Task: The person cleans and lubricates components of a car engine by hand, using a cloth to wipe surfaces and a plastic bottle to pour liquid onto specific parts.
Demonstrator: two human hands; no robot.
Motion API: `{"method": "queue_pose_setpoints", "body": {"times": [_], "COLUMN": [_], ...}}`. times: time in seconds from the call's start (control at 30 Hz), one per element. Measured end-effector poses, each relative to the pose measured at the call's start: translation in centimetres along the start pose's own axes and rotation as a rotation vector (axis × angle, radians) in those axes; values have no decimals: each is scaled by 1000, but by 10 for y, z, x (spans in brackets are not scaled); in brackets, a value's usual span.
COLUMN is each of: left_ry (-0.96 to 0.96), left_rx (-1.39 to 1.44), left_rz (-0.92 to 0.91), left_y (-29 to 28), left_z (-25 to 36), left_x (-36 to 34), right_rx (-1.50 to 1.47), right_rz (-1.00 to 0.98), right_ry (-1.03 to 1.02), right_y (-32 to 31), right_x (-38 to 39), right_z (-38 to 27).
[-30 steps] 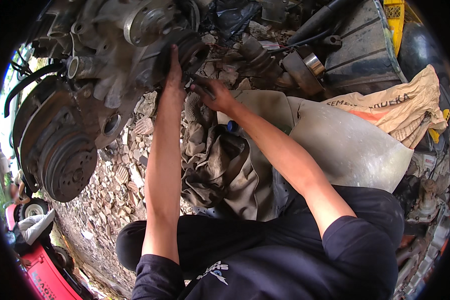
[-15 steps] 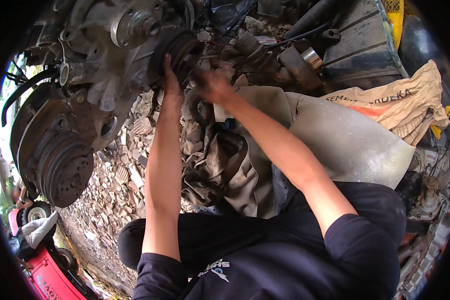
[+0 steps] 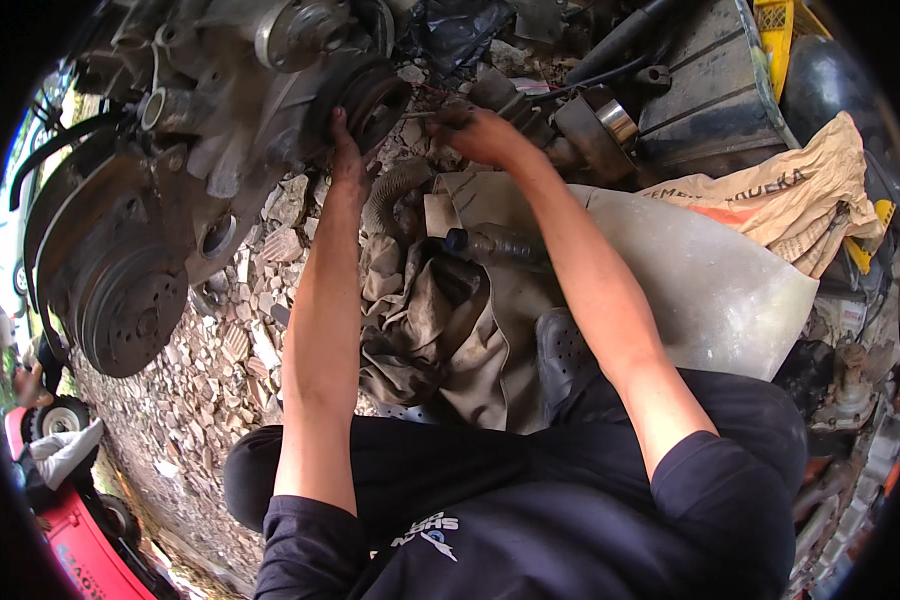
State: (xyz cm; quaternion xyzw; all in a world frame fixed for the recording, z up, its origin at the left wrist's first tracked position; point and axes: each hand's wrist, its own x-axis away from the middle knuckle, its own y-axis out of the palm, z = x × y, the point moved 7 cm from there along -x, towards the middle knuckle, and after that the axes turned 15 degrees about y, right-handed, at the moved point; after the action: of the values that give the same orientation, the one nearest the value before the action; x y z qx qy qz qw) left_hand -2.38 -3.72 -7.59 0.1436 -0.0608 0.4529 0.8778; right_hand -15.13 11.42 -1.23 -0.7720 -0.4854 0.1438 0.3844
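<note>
A: Where's the dark round wheel (image 3: 372, 98)?
B: On the near side of the greasy engine (image 3: 220, 120), just above the left hand (image 3: 349, 168).
A: Is that hand gripping it?
B: The thumb points up against the wheel's lower edge. The fingers are hidden, so I can't tell.
A: And the right hand (image 3: 478, 135)?
B: Right of the wheel, its fingers curled round a thin rod (image 3: 417, 115) that points left. Whether its tip touches the wheel, I can't tell.
A: What's below?
B: A crumpled brown cloth (image 3: 410, 325) between the forearms, with a capped bottle (image 3: 498, 244) just beside it. Broken stones (image 3: 232, 365) cover the ground to the left.
</note>
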Motion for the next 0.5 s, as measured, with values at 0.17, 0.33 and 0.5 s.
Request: {"method": "queue_pose_setpoints", "body": {"times": [0.17, 0.33, 0.5], "left_ry": [-13, -68, -64], "left_rx": [-110, -26, 27], "left_rz": [-32, 33, 27], "left_y": [19, 15, 17], "left_z": [17, 21, 22], "left_x": [10, 23, 23], "right_rx": [213, 17, 293], "right_rz": [-202, -294, -422], "right_ry": [295, 101, -21], "right_y": [6, 12, 22], "right_x": [29, 77, 121], "right_z": [56, 40, 54]}}
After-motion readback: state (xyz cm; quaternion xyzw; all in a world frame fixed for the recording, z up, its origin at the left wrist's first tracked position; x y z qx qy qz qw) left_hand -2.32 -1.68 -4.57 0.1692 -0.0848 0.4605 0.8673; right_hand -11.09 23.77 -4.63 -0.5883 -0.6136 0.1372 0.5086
